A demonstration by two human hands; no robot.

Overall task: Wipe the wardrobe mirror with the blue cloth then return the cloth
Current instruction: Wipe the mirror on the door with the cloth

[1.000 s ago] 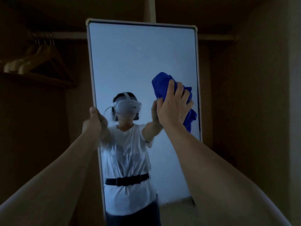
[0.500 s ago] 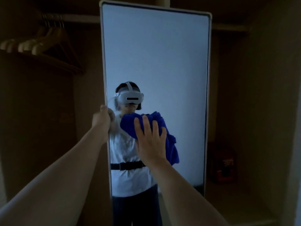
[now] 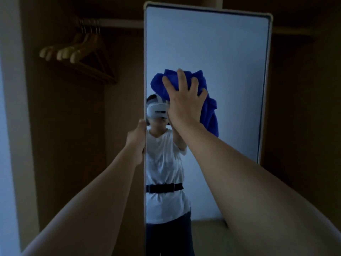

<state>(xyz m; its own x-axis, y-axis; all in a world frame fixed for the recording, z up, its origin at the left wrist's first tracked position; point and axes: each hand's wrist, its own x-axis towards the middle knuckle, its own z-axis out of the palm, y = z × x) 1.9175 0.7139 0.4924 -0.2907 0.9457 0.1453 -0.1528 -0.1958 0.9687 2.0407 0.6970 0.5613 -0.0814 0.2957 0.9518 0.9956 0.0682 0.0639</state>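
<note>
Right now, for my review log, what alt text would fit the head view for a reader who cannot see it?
A right hand presses a bunched bright blue cloth flat against a tall white-framed wardrobe mirror, while the left hand grips the mirror's left edge. Pale wooden hangers hang on a rail in the dim wardrobe to the left.

We cannot see the fingers of the left hand (image 3: 137, 138); they go behind the left edge of the mirror (image 3: 230, 52). Our right hand (image 3: 184, 100) covers the middle of the blue cloth (image 3: 209, 115) and part of the reflected headset (image 3: 156, 111). The mirror's foot runs off the bottom edge. The hangers (image 3: 79, 52) sit in dim light, their number unclear.
</note>
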